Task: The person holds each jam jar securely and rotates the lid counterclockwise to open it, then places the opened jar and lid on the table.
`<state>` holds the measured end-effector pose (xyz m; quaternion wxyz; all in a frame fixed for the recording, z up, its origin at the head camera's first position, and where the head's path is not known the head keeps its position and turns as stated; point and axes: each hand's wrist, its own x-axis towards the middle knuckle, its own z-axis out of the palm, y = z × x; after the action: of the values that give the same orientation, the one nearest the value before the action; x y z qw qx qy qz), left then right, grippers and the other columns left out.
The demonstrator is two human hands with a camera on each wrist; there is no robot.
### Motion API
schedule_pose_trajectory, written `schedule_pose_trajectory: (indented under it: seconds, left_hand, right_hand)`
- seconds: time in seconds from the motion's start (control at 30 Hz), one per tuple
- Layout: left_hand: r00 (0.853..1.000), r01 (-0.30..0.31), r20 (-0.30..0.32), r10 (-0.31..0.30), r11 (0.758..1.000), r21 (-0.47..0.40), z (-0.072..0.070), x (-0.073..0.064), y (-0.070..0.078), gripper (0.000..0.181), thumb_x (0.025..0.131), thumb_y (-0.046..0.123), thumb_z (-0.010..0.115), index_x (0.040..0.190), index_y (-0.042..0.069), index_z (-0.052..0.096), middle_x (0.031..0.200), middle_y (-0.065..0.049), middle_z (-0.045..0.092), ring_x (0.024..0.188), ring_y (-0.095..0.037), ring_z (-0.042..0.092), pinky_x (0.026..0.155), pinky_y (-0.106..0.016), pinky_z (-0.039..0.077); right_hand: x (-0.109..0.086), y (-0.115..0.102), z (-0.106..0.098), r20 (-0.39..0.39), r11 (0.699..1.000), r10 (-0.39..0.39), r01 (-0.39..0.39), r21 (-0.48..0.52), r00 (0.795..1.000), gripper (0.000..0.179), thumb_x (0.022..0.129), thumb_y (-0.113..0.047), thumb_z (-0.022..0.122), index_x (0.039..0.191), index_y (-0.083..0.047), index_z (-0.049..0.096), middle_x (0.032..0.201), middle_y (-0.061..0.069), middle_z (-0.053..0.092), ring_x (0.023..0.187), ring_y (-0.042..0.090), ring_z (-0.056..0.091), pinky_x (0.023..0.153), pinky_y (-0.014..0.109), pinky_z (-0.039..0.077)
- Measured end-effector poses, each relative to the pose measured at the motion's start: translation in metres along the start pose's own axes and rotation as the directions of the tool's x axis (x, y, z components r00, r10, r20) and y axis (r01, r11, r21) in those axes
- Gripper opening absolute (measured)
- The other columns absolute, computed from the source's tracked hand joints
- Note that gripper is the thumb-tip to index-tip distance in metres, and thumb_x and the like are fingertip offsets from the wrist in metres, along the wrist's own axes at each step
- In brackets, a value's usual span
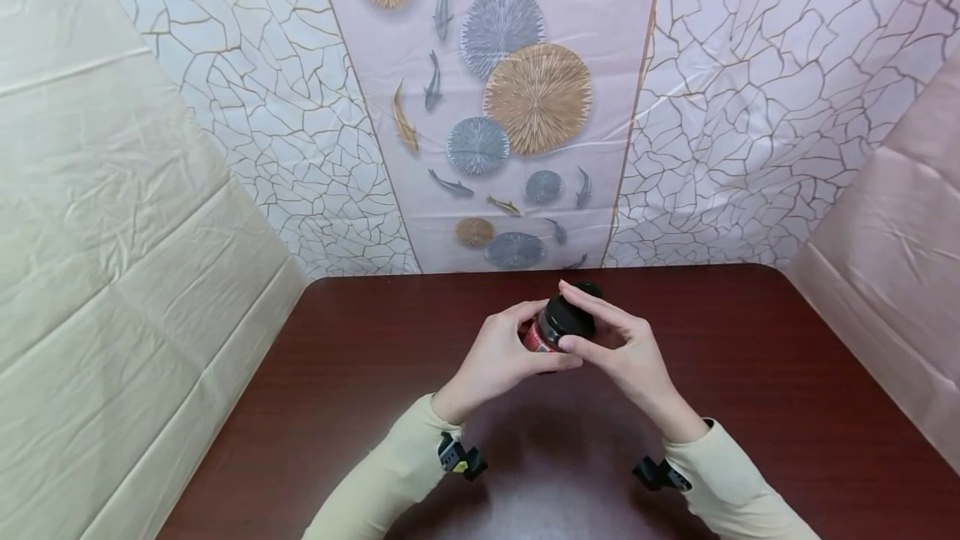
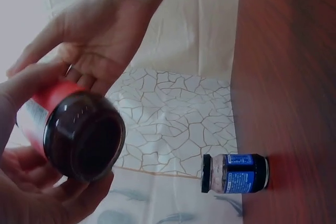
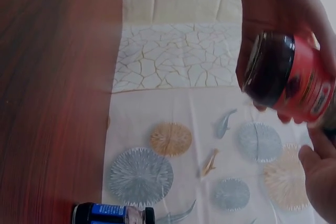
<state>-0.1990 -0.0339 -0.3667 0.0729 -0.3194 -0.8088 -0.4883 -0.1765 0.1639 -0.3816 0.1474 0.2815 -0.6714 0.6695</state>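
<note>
Left hand [image 1: 498,352] grips red jar [image 3: 294,80], label [image 1: 537,342] part-covered; right hand [image 1: 632,352] pinches lid [image 1: 567,319]; blue jar [image 2: 234,173] mostly hidden, head view

Pretty glossy dark reddish-brown wood-grain tabletop [image 1: 337,407], rounded at the far corners, and there's a small glass jar [image 2: 240,173] with a black lid and blue label standing upright on it.

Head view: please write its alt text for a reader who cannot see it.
A tilted jar is held in the air above a dark reddish table: the left hand grips its red-labelled body, and the right hand holds its black lid. Behind hangs a cloth printed with fish and round shapes.
</note>
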Motion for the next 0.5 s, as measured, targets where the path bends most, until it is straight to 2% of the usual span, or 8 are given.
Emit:
schedule_pose_trajectory:
  seconds: [0.1,0.23,0.4,0.5]
  left_hand:
    - [0.998,-0.044,-0.052,0.046,0.998,0.051,0.005,0.0007,0.0006,0.06,0.075,0.034,0.09,0.127,0.017,0.067,0.111,0.007,0.069,0.097,-0.006,0.062,0.082,-0.023,0.051]
    - [0.995,-0.058,-0.08,0.064,0.995,0.081,0.0094,0.0004,-0.0004,0.061,0.075,0.032,0.09,0.129,0.014,0.067,0.112,0.005,0.069,0.098,-0.006,0.063,0.083,-0.022,0.051]
    - [0.998,-0.05,-0.034,0.051,0.998,0.027,0.0075,-0.0013,-0.0016,0.058,0.074,0.035,0.091,0.125,0.019,0.068,0.108,0.01,0.068,0.094,-0.005,0.062,0.08,-0.024,0.052]
    - [0.999,-0.027,0.018,0.028,0.999,-0.026,0.0051,-0.0024,-0.0008,0.052,0.073,0.037,0.091,0.118,0.024,0.069,0.096,0.013,0.066,0.084,-0.005,0.06,0.07,-0.025,0.05]
  right_hand:
    - [0.0017,0.001,0.0046,-0.042,1.0,-0.025,0.024,-0.01,0.999,0.058,0.083,0.01,0.076,0.138,0.002,0.059,0.145,0.012,0.055,0.139,0.022,0.046,0.108,0.027,0.04]
    - [0.0024,-0.0002,0.0075,-0.073,0.999,-0.021,0.019,-0.031,0.997,0.056,0.083,0.009,0.077,0.136,0.001,0.061,0.143,0.012,0.057,0.137,0.021,0.048,0.107,0.026,0.041]
    - [0.0015,-0.0049,0.0055,-0.058,0.996,0.012,-0.017,-0.09,0.998,0.057,0.082,0.005,0.079,0.136,-0.005,0.063,0.139,0.006,0.062,0.13,0.017,0.054,0.098,0.023,0.046]
    - [0.0018,-0.0077,0.0028,-0.023,0.996,0.014,-0.016,-0.084,1.0,0.057,0.081,0.006,0.08,0.134,-0.002,0.064,0.137,0.005,0.063,0.133,0.02,0.052,0.1,0.024,0.045]
